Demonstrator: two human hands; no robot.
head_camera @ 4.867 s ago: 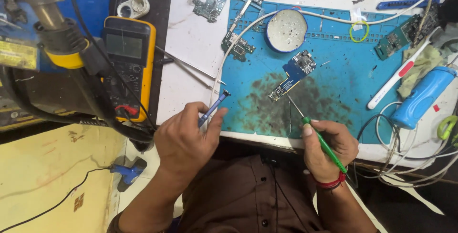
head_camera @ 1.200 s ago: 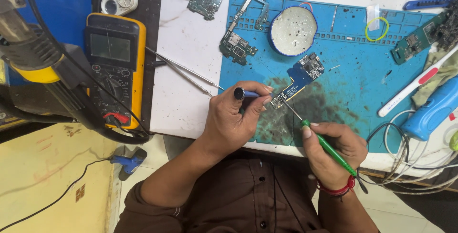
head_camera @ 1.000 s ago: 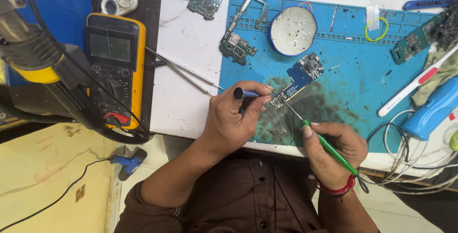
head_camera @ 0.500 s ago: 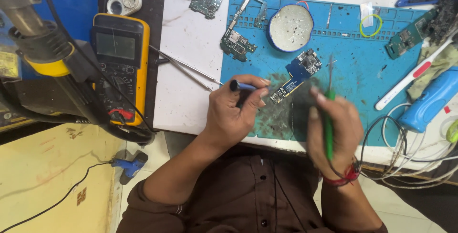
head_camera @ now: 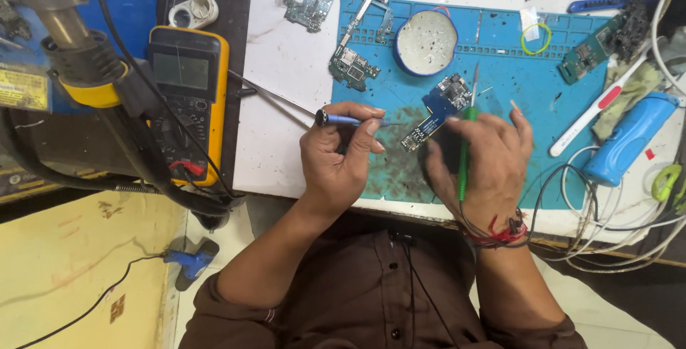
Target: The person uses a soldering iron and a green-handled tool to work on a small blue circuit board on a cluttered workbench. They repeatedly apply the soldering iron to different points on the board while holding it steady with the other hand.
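A small blue circuit board [head_camera: 437,110] lies on the blue work mat [head_camera: 564,99], just beyond both hands. My left hand [head_camera: 339,160] pinches a thin blue-handled tool [head_camera: 350,120] that lies level, its tip pointing right towards the board's near end. My right hand [head_camera: 479,160] lies palm down over the mat with its fingers spread. A green-handled tool [head_camera: 466,145] rests along the back of that hand, its metal tip pointing away from me beside the board. The right fingertips touch the board's near edge.
A yellow multimeter [head_camera: 187,99] sits at the left on a dark tray. Other circuit boards [head_camera: 350,63], a round white dish [head_camera: 426,42], a yellow ring [head_camera: 536,37], a blue cylindrical device [head_camera: 629,138] and tangled cables [head_camera: 600,227] surround the mat. A hot-air handle [head_camera: 78,56] hangs at far left.
My right hand turned the green tool from slanting with its tip on the board to upright along the hand, then spread flat by the board. My left hand holds its tool steady.
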